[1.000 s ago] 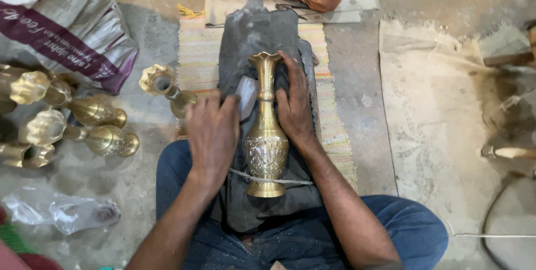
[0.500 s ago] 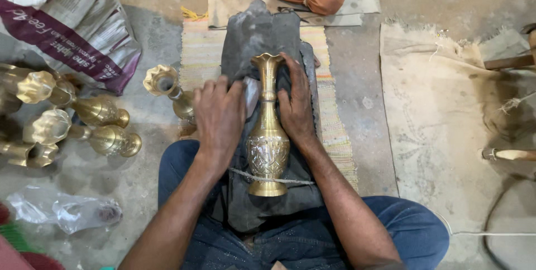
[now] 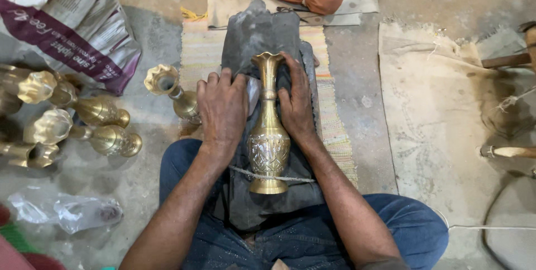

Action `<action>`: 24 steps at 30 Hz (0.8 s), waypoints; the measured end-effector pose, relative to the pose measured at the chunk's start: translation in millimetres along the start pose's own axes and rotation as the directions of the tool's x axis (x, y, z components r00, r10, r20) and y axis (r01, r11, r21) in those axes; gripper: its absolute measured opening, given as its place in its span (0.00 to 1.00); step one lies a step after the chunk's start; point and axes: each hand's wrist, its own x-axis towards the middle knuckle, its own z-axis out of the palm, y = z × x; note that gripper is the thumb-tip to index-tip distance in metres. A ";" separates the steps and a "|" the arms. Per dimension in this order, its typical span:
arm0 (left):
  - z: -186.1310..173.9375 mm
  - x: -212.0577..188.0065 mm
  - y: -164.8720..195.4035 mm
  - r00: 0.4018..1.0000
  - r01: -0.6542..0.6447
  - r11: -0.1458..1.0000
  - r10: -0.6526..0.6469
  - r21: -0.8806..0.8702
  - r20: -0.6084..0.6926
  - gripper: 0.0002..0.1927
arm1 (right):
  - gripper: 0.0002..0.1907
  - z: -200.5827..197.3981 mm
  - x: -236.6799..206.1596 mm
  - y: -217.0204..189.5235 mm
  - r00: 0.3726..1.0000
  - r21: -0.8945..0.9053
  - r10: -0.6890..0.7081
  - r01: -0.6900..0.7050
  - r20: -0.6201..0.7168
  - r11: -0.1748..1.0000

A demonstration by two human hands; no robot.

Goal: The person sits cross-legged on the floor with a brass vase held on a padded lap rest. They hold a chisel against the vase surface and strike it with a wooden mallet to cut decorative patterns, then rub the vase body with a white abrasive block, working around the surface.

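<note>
On the dark grey cloth (image 3: 262,30), right hand (image 3: 296,105) clasps the engraved brass vase (image 3: 268,136); left hand (image 3: 223,108) presses flat, fingers spread. Loose grip, I'd say, lets it roll.

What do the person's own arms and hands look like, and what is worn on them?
Both forearms are bare: no sleeves reach into view, apart from a dark edge of cloth near the right elbow. The left hand and the right hand wear no gloves, rings, watch or bracelets that I can see. The hands look dusty, with short nails. Blue jeans cover the legs.
</note>
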 end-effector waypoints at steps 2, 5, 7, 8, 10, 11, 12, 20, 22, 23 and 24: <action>-4.5 -1.0 0.9 0.997 -0.031 0.999 0.028 -0.034 -0.071 0.06 | 0.39 -2.1 0.7 -1.9 1.000 -0.007 -0.012 0.012 0.005 1.000; -22.8 -31.3 3.5 0.998 -0.003 0.997 -0.002 -0.073 -0.063 0.10 | 0.39 -3.7 0.5 0.0 1.000 -0.034 -0.012 0.012 0.000 0.999; -26.7 -40.3 4.5 0.999 0.016 0.996 -0.018 -0.087 -0.029 0.12 | 0.38 -2.7 -0.7 2.1 1.000 -0.019 0.000 0.000 0.002 1.000; -26.0 -40.5 4.8 0.999 0.012 0.996 -0.015 -0.088 -0.032 0.12 | 0.38 -2.0 -1.0 2.6 1.000 -0.030 -0.006 0.006 -0.007 1.000; -19.3 -28.7 4.1 0.999 0.021 0.997 -0.024 -0.068 -0.040 0.10 | 0.38 0.2 -0.3 1.9 0.999 -0.038 -0.037 0.037 0.000 0.999; -14.0 -16.7 3.7 0.999 0.020 0.999 -0.022 -0.050 -0.049 0.08 | 0.39 1.1 0.5 0.5 0.999 -0.025 -0.031 0.031 0.012 0.999; -10.0 -6.9 3.0 0.998 0.005 0.999 -0.007 -0.034 -0.057 0.07 | 0.39 1.3 1.3 -1.3 1.000 -0.017 -0.021 0.021 0.011 1.000; -31.6 -34.1 6.6 1.000 0.020 0.997 -0.019 -0.080 0.006 0.13 | 0.38 -2.7 1.9 -2.3 1.000 -0.024 0.000 0.000 -0.011 1.000; -30.9 -32.9 7.8 1.000 0.031 0.997 -0.031 -0.065 0.001 0.14 | 0.37 0.0 -0.1 -0.4 1.000 -0.024 -0.010 0.009 -0.013 1.000; -27.5 -25.6 7.8 0.999 0.021 0.999 -0.022 -0.036 -0.050 0.13 | 0.37 1.5 -0.3 0.0 1.000 -0.018 -0.005 0.005 0.001 1.000; -23.3 -16.5 7.4 0.994 0.004 1.000 -0.005 -0.006 -0.107 0.12 | 0.38 2.4 0.3 0.1 1.000 -0.013 -0.005 0.005 0.007 1.000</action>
